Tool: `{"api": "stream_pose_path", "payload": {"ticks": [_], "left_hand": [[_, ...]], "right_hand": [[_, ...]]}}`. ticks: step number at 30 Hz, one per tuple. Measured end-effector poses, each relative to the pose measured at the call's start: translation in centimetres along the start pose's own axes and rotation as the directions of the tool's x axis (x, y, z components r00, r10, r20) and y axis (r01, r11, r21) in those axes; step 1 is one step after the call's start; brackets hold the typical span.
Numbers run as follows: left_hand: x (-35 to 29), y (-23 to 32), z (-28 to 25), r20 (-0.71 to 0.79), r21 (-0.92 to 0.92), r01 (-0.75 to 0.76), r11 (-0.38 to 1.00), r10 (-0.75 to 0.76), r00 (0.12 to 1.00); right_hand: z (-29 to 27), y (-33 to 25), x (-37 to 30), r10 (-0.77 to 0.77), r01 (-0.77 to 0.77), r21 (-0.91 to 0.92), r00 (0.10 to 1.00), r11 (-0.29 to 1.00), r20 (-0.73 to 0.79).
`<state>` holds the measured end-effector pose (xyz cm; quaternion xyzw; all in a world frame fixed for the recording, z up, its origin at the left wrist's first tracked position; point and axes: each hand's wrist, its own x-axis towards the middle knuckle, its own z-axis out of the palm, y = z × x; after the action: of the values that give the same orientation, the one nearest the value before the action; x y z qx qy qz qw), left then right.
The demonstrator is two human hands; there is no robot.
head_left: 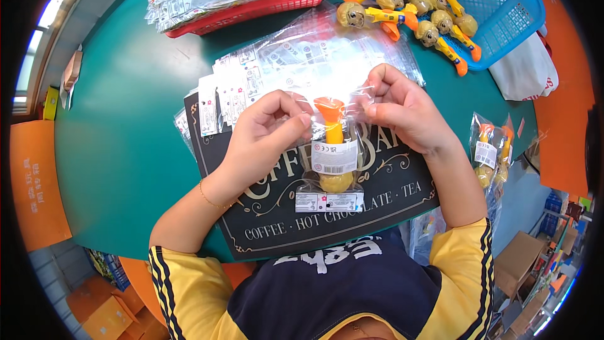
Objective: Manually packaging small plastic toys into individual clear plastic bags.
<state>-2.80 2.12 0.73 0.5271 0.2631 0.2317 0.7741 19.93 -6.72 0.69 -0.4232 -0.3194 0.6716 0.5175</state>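
A clear plastic bag (304, 170) hangs over the black printed mat (270, 247), its upper edge between my two hands. Inside lies a doll-headed toy (333, 182), its round yellow head down and its orange flared end up; a white label (334, 158) crosses its middle. My left hand (267, 129) pinches the bag's upper left edge with thumb and fingers. On the other side my right hand (406, 110) pinches the upper right edge. Just beyond the hands, a spread stack of flat clear bags (251, 79) lies partly on the mat.
A red basket (251, 12) of flat bags stands at the far side. To its right, a blue basket (503, 31) holds loose toys (390, 16), some spilling over its near edge. Bagged toys (487, 154) lie at the right table edge. Green tabletop (126, 151) extends left.
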Motion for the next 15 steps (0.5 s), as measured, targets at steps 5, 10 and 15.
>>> {"api": "stream_pose_path", "payload": {"ticks": [5, 10, 15], "left_hand": [[-0.3, -0.7, 0.2, 0.028, 0.150, -0.184, 0.971, 0.181, 0.983], [-0.9, -0.9, 0.8, 0.004, 0.102, -0.139, 0.985, 0.140, 0.990], [-1.2, -1.0, 0.5, 0.043, 0.226, -0.112, 0.968, 0.105, 0.994]], "right_hand": [[1.5, -0.2, 0.1, -0.003, 0.002, 0.059, 1.000, 0.998, 0.026], [1.9, -0.3, 0.2, 0.015, -0.017, 0.017, 0.993, 1.000, 0.118], [2.5, -0.4, -0.2, -0.032, 0.059, -0.201, 0.990, 0.978, 0.135]]}}
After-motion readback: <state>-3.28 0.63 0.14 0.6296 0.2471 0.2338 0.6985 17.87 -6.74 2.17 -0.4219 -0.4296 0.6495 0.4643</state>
